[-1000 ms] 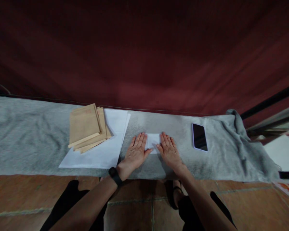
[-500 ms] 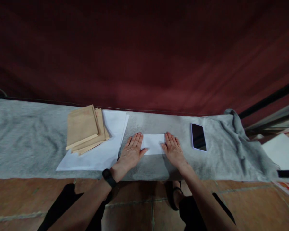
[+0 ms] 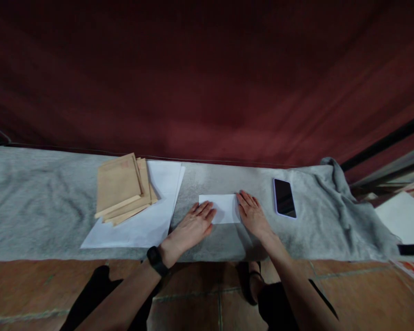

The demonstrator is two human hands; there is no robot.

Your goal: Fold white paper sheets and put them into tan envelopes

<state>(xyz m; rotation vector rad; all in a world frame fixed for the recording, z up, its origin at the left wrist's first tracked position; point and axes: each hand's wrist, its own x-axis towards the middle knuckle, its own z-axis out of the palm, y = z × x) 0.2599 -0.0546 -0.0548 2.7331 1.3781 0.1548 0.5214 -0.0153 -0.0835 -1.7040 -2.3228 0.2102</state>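
Since the earlier frame, the left hand point(image 3: 194, 224) has slid inward from the left edge of the small white rectangular folded-looking paper point(image 3: 226, 209), and its fingers now lie across the lower left part. The right hand point(image 3: 255, 218) stays at the right edge. Both hands are spread flat, gripping nothing. The paper lies between them on the worktop draped in grey cloth point(image 3: 234, 179). This looks like a pressing or smoothing step; the next move calls for even pressure without shifting the paper. Brown kraft-paper envelopes point(image 3: 119, 181) rest on large white sheets point(image 3: 131, 236); their contents are hidden.
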